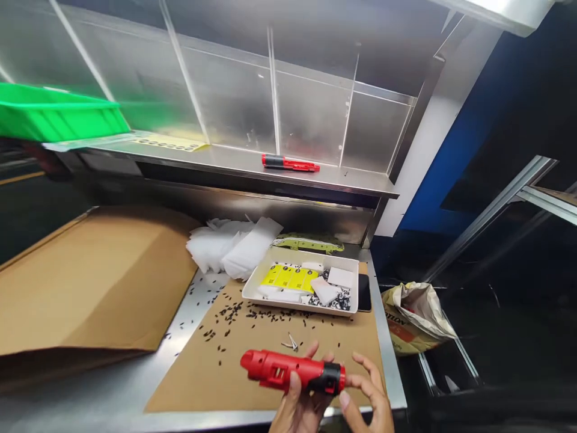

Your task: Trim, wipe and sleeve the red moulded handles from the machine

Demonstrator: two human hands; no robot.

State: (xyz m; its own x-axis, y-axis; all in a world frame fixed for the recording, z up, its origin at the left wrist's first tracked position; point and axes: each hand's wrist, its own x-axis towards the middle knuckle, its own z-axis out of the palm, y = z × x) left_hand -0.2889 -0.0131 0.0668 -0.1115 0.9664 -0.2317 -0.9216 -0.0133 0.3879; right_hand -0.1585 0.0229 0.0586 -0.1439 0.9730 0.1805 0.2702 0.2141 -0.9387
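My left hand [300, 415] grips a red plastic cylindrical housing with a black band [295, 371], thumb in front and fingers behind. The housing lies nearly level above a brown cardboard sheet [189, 385], its black-banded end to the right. At that end is my right hand [372, 400], fingers apart, with the index fingertip and thumb close to the red rim; whether they touch it I cannot tell. Just beyond the housing lies a small silvery pointed item [292, 342]. Many tiny black pieces [232, 311] are scattered over the cardboard.
A white tray [250, 291] holds yellow labels, white pads and small black-and-white parts. White foam sheets [234, 246] and a phone-like black slab [364, 293] flank it. A large carton [99, 282] stands left. On the shelf are another red housing [291, 163] and a green bin [63, 117]; a paper sack [417, 319] stands right.
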